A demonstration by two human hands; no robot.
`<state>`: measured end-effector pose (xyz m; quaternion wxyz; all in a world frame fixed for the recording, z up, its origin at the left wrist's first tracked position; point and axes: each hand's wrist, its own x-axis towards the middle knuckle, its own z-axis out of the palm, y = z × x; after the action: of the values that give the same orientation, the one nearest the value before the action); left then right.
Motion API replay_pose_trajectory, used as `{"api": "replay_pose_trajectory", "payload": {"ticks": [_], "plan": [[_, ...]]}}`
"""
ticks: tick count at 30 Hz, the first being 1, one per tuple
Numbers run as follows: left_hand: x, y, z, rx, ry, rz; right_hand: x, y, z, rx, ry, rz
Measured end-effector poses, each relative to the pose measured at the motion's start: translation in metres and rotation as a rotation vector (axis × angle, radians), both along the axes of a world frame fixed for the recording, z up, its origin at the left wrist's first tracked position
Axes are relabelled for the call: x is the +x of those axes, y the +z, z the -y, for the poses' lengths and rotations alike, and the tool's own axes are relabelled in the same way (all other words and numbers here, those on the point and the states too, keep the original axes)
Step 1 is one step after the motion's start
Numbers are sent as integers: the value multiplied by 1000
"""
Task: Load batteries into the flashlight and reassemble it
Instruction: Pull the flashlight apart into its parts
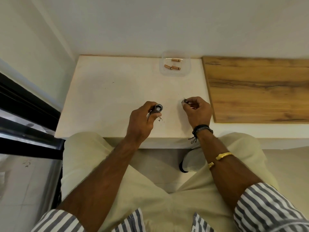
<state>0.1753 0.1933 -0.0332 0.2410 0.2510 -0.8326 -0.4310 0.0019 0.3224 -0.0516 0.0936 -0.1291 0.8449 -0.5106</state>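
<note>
— Over the near part of the white table [103, 91], what are the two hands doing?

— From the head view, the only one we have, the left hand [142, 121] has its fingers wrapped tight around the flashlight body [157, 109], open end tipped up toward the person. That tilt likely lets them see down the tube and would keep anything dropped in from sliding out.

— And the other one?

— The right hand [198, 111] pinches a small dark piece, probably the end cap [184, 102], between thumb and fingertips. Fingers are closed on it, held apart from the body, so the two parts are clearly separated.

— Where are the batteries?

— Three copper-coloured batteries [172, 65] lie in a clear tray [187, 71] at the far side of the table, near the wall, well apart from both hands. Two lie close together, maybe touching; the third is behind them.

— So nothing is loaded yet?

— I cannot tell what sits inside the tube; something pale shows at the opening, too small to name. My guess is loading has not begun, since both hands are full and the tray looks untouched.

— What comes next, then?

— Probably the cap gets set down to free the right hand for a reach to the tray. A round cap could roll on the table. The wooden board [257, 87] to the right plays no part.
</note>
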Motion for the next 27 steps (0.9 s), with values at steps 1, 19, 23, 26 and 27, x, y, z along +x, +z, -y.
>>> {"api": "replay_pose_trajectory", "payload": {"ticks": [1, 19, 23, 26, 27], "plan": [[2, 0, 0, -4, 3, -7, 0, -2, 1, 25, 6, -24], [7, 8, 0, -20, 4, -22, -2, -1, 6, 185, -10, -149], [7, 11, -2, -112, -10, 13, 17, 13, 7, 15, -13, -67], [5, 17, -3, -256, -51, 107, 32, 29, 9, -186, 175, 258], [4, 19, -2, -314, -68, 155, 37, 34, 9, -248, 232, 358]]}}
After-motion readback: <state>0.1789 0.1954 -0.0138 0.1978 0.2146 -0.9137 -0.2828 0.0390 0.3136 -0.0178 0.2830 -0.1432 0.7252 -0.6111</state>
